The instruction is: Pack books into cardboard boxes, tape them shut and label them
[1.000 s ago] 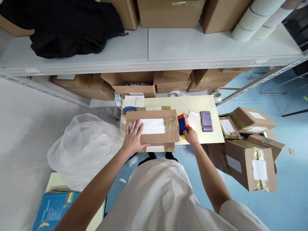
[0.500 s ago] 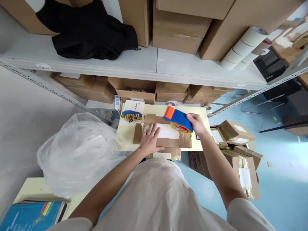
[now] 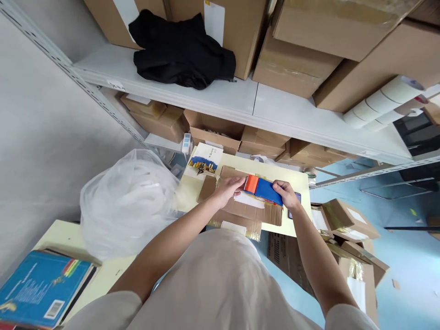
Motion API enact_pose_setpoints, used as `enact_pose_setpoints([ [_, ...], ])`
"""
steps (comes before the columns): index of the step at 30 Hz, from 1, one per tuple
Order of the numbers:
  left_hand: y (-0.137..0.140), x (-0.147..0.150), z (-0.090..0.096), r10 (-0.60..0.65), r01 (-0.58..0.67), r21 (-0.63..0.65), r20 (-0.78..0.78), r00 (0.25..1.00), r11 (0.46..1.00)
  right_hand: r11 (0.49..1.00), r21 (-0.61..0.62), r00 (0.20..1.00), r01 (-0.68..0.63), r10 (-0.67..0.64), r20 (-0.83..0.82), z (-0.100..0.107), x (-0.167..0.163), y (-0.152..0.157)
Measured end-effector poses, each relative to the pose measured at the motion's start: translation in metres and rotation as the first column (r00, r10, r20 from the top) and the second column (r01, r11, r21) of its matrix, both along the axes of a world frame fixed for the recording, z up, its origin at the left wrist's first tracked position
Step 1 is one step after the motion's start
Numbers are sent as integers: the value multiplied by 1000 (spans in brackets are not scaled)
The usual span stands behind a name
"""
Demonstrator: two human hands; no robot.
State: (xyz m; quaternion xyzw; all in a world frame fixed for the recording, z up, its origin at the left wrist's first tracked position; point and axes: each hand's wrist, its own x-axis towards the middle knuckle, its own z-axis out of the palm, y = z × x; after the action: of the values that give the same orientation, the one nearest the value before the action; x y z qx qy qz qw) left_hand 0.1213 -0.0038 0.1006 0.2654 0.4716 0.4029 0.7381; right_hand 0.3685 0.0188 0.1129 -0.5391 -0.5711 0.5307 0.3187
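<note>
My right hand (image 3: pixel 286 194) grips the rear end of a blue and orange tape dispenser (image 3: pixel 268 189), held level above a flattened-looking cardboard package (image 3: pixel 247 211). At the dispenser's orange, toothed front end, the fingers of my left hand (image 3: pixel 228 189) are pinched together. Whether they hold a strip of tape there cannot be made out. A white label (image 3: pixel 249 199) on the package shows partly under the dispenser. The package lies on a pale yellow table (image 3: pixel 185 197), with a white illustrated book (image 3: pixel 203 160) to its upper left.
A phone (image 3: pixel 294 205) lies at the table's right. Clear plastic wrap (image 3: pixel 127 206) bulges at the left, above a blue book (image 3: pixel 41 288). Cardboard boxes (image 3: pixel 350 220) are piled on the floor at right. A shelf (image 3: pixel 275 105) ahead carries boxes, a black garment (image 3: pixel 182 55) and tape rolls (image 3: pixel 385 101).
My left hand has lifted off the package and closed at the dispenser's front end. The dispenser has come down slightly and levelled out. The whole view has tilted and shifted.
</note>
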Motion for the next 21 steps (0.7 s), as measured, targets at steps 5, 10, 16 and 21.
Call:
enact_pose_setpoints([
  [5, 7, 11, -9, 55, -13, -170, 242, 969, 985, 999, 31, 998, 24, -26, 62, -4, 3, -3],
  [10, 6, 21, -19, 113, -31, -233, 349, 930, 972, 997, 66, 998, 36, -40, 52, -6, 5, -6],
  [16, 4, 4, -12, 42, 40, -190, 409, 912, 981, 994, 106, 998, 33, -38, 43, -8, 9, -8],
  [21, 5, -2, -8, 50, -48, -71, 28, 998, 996, 993, 113, 993, -29, 16, 117, 2, -3, -9],
])
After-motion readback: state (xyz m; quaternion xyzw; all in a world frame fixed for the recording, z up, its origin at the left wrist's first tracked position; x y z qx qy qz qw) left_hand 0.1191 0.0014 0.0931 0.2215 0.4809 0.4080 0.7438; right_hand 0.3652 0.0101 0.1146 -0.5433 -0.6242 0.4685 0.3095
